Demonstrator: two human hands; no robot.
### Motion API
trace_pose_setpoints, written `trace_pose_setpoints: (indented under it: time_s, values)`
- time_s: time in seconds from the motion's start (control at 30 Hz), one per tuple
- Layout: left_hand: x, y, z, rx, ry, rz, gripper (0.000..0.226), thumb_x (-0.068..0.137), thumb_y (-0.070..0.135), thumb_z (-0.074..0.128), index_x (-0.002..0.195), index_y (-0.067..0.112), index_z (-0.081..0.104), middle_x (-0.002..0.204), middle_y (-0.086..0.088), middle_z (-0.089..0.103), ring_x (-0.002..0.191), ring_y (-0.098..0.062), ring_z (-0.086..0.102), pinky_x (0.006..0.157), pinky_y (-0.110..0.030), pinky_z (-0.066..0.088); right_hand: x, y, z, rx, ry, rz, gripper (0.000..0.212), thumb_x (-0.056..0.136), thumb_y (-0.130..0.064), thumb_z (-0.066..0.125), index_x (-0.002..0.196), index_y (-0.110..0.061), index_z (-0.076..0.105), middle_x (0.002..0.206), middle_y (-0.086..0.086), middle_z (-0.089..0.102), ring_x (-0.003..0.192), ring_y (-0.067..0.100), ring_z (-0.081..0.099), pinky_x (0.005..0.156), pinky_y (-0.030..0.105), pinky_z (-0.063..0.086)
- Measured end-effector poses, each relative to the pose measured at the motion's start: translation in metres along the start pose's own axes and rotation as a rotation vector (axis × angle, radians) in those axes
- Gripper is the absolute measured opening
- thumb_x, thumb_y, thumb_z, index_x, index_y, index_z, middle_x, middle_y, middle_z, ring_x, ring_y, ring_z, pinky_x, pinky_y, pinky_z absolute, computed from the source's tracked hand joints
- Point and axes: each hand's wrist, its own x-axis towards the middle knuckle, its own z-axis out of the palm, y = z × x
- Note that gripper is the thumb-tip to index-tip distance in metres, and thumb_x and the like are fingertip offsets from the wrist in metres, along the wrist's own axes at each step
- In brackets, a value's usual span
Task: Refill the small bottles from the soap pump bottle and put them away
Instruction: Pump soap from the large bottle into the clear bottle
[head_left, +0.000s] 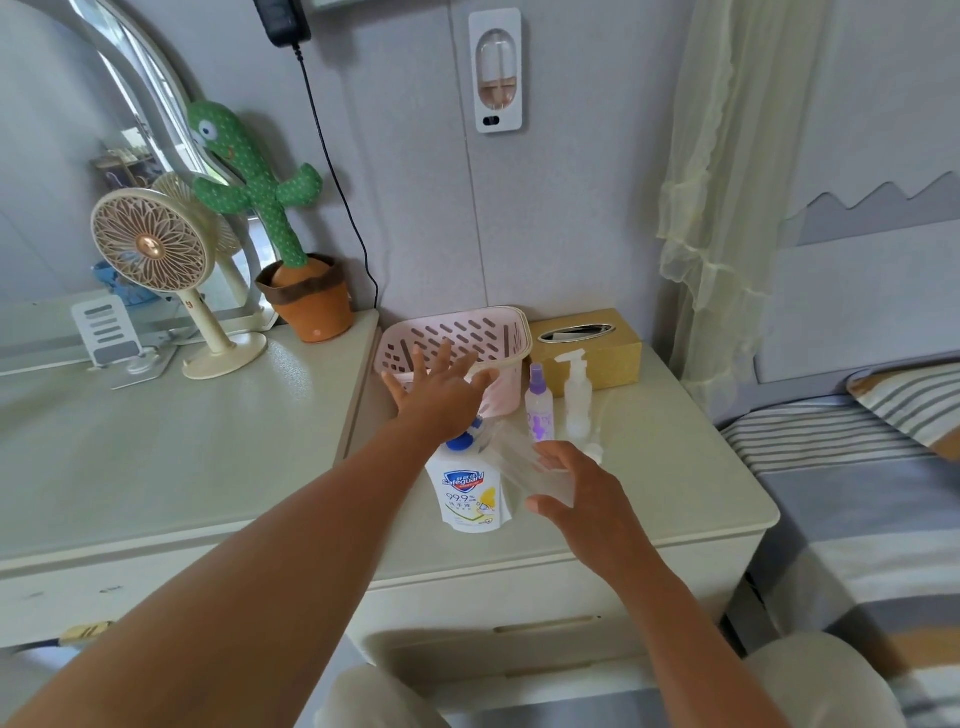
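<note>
Two bare forearms reach out over a cream nightstand (675, 499). Right hand (576, 488) pinches a clear bottle (519, 462) between thumb and curled fingers; the bottle is blurred and tilts up and away toward the left wrist. Left hand (441, 395) is stretched farther out, palm down, fingers straight and spread wide, holding nothing. It hangs over the near wall of a pink basket (467, 332), and whether it touches the rim cannot be told. Just under the left wrist, and immediately left of the right hand, stands the white soap bottle (470, 493), its blue pump head partly hidden by that wrist. Beyond the right hand's fingertips stand a purple spray bottle (538, 410) and a clear pump bottle (577, 400), side by side, both upright and to the right of the left hand. Behind those two, farther from both hands, sits a tan tissue box (597, 358), beside the basket's right end.
</note>
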Motion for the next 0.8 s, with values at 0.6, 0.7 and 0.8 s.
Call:
trace_pose_setpoints:
  time_s: [0.6, 0.7, 0.8]
  values:
    - [0.007, -0.004, 0.007, -0.030, -0.017, 0.027, 0.055, 0.097, 0.057, 0.018, 0.149, 0.038, 0.014, 0.159, 0.003, -0.010, 0.144, -0.029, -0.019, 0.108, -0.067, -0.013, 0.000, 0.001, 0.000, -0.014, 0.002, -0.009, 0.051, 0.082, -0.017, 0.068, 0.127, -0.028, 0.048, 0.124, -0.014, 0.056, 0.113, 0.005, 0.051, 0.088, 0.016, 0.034]
    - [0.005, -0.003, 0.001, -0.040, -0.009, 0.013, 0.055, 0.097, 0.058, 0.018, 0.149, 0.040, 0.013, 0.159, 0.005, -0.010, 0.144, -0.028, -0.019, 0.107, -0.067, -0.014, 0.000, -0.001, -0.003, -0.019, -0.001, -0.024, 0.050, 0.083, -0.019, 0.068, 0.127, -0.028, 0.047, 0.123, -0.015, 0.055, 0.111, 0.004, 0.050, 0.086, 0.013, 0.033]
    - [0.002, 0.001, -0.006, -0.001, 0.034, 0.023, 0.057, 0.095, 0.062, 0.017, 0.149, 0.042, 0.013, 0.159, 0.005, -0.009, 0.144, -0.027, -0.017, 0.106, -0.065, -0.016, 0.001, -0.004, -0.006, -0.017, 0.000, -0.028, 0.050, 0.084, -0.021, 0.068, 0.129, -0.028, 0.046, 0.119, -0.019, 0.052, 0.110, 0.001, 0.049, 0.089, 0.014, 0.034]
